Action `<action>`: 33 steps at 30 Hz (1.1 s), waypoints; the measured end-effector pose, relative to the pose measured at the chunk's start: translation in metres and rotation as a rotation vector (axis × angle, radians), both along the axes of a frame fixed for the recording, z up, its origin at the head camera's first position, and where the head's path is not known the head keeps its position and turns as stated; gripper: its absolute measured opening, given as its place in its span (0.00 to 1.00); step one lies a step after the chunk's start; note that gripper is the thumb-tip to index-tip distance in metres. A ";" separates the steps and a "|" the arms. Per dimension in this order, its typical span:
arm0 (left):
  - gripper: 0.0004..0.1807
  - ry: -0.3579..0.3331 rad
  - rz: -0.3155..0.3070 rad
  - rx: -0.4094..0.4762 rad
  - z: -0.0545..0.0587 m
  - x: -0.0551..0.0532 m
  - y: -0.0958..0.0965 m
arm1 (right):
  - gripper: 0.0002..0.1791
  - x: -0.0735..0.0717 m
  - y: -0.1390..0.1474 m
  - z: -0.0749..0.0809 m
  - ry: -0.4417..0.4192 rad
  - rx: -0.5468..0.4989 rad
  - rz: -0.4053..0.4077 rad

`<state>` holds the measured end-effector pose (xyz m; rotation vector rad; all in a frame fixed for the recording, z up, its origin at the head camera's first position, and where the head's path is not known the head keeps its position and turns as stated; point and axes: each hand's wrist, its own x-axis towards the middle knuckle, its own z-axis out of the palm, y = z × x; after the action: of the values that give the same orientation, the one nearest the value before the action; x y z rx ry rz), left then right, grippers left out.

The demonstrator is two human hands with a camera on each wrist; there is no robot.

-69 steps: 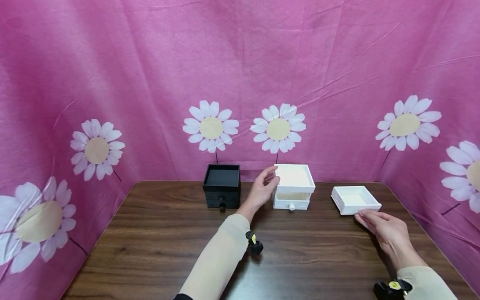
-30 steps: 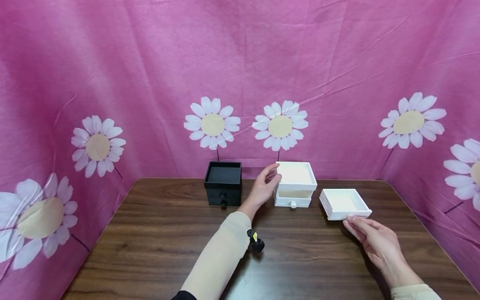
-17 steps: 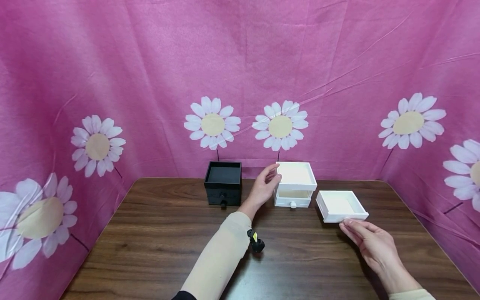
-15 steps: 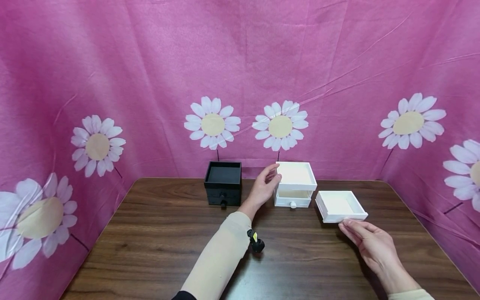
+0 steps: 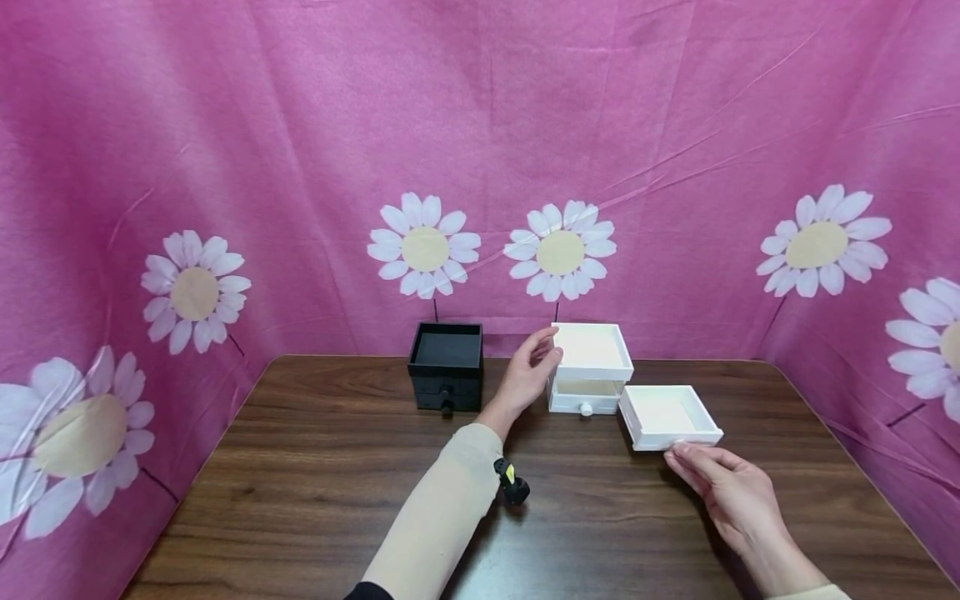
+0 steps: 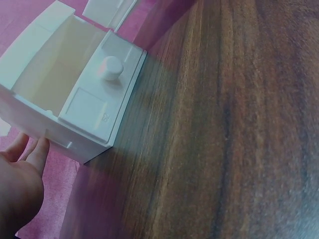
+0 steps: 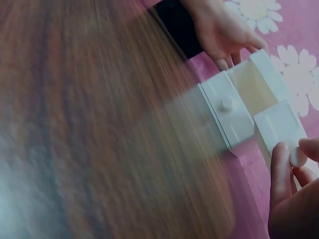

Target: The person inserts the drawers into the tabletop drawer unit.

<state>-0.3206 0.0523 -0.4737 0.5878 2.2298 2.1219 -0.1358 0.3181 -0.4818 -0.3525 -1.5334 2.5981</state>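
Note:
A small white drawer cabinet (image 5: 592,348) stands at the back of the wooden table, with a bare upper slot and a lower drawer (image 5: 587,403) with a round knob pushed in. My left hand (image 5: 522,371) rests its fingertips on the cabinet's left side; in the left wrist view the fingers (image 6: 38,154) reach that wall. Right of the cabinet, my right hand (image 5: 723,492) pinches a loose white drawer (image 5: 669,415) by its round knob (image 7: 297,157), between thumb and fingers. This drawer hangs raised and slightly turned, its back left corner close to the cabinet's lower right front.
Left of my left hand stands a black drawer cabinet (image 5: 446,367) with a black knob. Behind the table (image 5: 337,500) hangs a pink cloth (image 5: 300,167) with white daisies, wrapping both sides. A wrist camera (image 5: 513,485) sits on my left sleeve.
My right hand has carried the white drawer leftward and nearer to me, from the table's back right to beside the white cabinet. My left hand has stayed at the cabinet's side.

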 end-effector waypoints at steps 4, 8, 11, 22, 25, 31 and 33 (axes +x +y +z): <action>0.24 -0.001 -0.001 0.005 0.000 0.000 -0.001 | 0.16 0.001 -0.007 0.002 0.003 0.003 0.002; 0.24 -0.002 -0.001 0.004 0.000 0.000 -0.001 | 0.15 0.002 -0.014 0.004 0.001 0.011 0.000; 0.24 -0.003 -0.002 0.000 0.000 0.000 -0.001 | 0.15 0.002 -0.019 0.006 -0.014 0.021 -0.008; 0.25 -0.006 0.003 -0.002 -0.001 0.000 -0.001 | 0.15 0.004 -0.042 0.008 -0.039 0.067 -0.037; 0.25 -0.005 0.009 -0.006 0.000 0.001 0.000 | 0.15 0.004 -0.047 0.010 -0.067 0.079 -0.042; 0.25 -0.003 -0.001 0.016 0.000 0.001 0.000 | 0.15 0.003 -0.054 0.011 -0.058 0.074 -0.047; 0.25 -0.004 -0.003 0.019 -0.001 0.000 0.001 | 0.14 0.003 -0.057 0.010 -0.048 0.071 -0.045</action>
<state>-0.3202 0.0532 -0.4742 0.5867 2.2078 2.1428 -0.1330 0.2610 -0.4716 -0.4395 -1.6087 2.5119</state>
